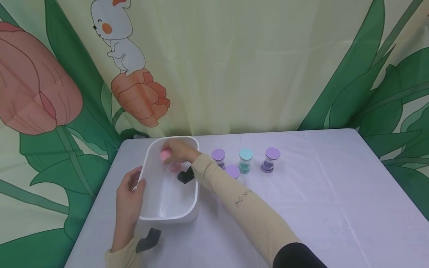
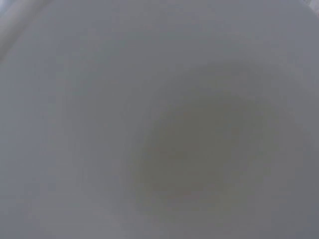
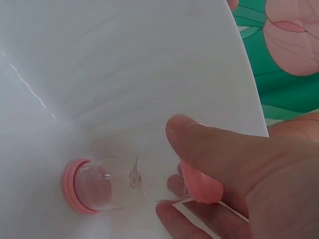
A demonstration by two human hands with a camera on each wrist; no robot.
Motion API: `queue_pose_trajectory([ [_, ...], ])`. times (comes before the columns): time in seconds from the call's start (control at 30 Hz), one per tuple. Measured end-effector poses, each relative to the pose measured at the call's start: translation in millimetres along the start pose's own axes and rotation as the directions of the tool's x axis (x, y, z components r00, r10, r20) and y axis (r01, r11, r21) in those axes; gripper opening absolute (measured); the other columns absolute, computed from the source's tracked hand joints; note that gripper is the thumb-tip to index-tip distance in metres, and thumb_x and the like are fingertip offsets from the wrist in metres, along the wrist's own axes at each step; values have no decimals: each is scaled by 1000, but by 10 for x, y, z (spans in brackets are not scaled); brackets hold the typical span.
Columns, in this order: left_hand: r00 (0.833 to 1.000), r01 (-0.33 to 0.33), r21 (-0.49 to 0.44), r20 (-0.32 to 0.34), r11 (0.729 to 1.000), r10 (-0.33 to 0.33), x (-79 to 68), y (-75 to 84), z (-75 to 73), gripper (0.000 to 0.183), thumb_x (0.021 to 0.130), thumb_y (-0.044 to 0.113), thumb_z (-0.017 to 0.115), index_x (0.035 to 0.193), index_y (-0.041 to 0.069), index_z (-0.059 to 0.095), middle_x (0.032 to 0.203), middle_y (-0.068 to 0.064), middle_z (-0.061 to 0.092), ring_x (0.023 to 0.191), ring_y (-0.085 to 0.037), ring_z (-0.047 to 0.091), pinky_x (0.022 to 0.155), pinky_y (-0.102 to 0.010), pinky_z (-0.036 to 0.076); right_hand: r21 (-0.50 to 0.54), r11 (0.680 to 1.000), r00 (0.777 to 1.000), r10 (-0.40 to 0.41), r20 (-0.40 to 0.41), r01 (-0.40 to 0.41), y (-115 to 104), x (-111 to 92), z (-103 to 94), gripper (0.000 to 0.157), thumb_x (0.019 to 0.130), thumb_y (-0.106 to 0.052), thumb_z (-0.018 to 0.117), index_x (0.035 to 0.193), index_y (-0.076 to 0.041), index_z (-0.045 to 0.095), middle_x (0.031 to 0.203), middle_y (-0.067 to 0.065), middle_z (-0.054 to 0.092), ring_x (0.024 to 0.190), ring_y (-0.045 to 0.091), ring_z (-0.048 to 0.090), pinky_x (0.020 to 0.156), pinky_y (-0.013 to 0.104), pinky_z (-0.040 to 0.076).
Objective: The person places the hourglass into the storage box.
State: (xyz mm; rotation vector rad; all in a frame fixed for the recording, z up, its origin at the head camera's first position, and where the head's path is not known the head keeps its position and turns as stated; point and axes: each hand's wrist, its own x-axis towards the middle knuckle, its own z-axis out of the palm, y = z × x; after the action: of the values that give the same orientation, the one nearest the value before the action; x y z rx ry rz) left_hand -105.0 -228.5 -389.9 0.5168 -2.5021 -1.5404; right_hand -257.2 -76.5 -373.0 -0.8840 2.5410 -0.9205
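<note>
White cloth is spread over the table [image 1: 321, 193], creased by long fold lines on the right. Behind it a pale yellow curtain [image 1: 234, 67] is hung, printed with a pink flower [image 1: 37, 78] on the left, a white rabbit [image 1: 122, 44] perched on an orange carrot [image 1: 139, 96], and broad green leaves [image 1: 365, 82] at both sides. On the left part of the cloth a white bin [image 1: 164, 199] is set, round-cornered and glossy inside.

Inside the bin, toward its far end, a pink sand timer [image 3: 107, 184] is held by the right hand [image 1: 181, 149]. It is made of two clear glass bulbs joined at a narrow neck and closed at each end by a pink cap; a pinkish tint is seen through the bulb farther from the hand. The near cap is pinched between thumb and fingers, and the timer is tilted; whether its other end is touching the bin cannot be told.

At the bin's left rim the left hand [image 1: 130, 195] is placed, thumb parted from the fingers; whether the wall is pinched between them cannot be told, as only blurred grey-white is shown by the left wrist view.

To the right of the bin, a teal timer [image 1: 245, 161] is stood between purple timers [image 1: 269, 160], one of which is partly covered by the beige right sleeve [image 1: 248, 204].
</note>
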Motion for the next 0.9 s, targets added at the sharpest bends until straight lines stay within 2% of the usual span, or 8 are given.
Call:
queue_pose_trajectory([
  [0.23,1000,-4,-8,1,1000,4,6,-1,-9,45,103,29,49,147,20,46,145,-9,53,120,-34,61,88,-52,57,-44,999,999,-22,27,23,-12,8,-2,38,90,-16,73,125,-4,64,116,6,65,99,14,56,87,18,46],
  [0.6,1000,3,-11,-5,1000,-3,-16,-11,-11,46,103,32,49,147,21,46,145,-8,52,120,-34,61,88,-51,57,125,991,999,-39,19,36,-60,-55,-41,45,93,-13,69,134,1,57,129,14,63,113,21,58,99,22,47],
  [0.77,1000,-1,-1,8,1000,1,-6,-16,-6,46,103,31,49,147,21,45,146,-8,51,122,-32,60,90,-50,57,118,991,998,-58,18,56,-73,-138,-157,47,93,-17,68,136,-1,56,135,13,60,127,23,55,108,26,44],
  [0.9,1000,-2,9,12,1000,2,-3,-9,-25,46,103,31,48,148,21,44,146,-9,51,122,-32,60,91,-51,57,92,991,995,-96,-4,96,-92,-194,-228,46,94,-19,68,136,-3,56,136,11,60,129,23,54,108,29,45],
])
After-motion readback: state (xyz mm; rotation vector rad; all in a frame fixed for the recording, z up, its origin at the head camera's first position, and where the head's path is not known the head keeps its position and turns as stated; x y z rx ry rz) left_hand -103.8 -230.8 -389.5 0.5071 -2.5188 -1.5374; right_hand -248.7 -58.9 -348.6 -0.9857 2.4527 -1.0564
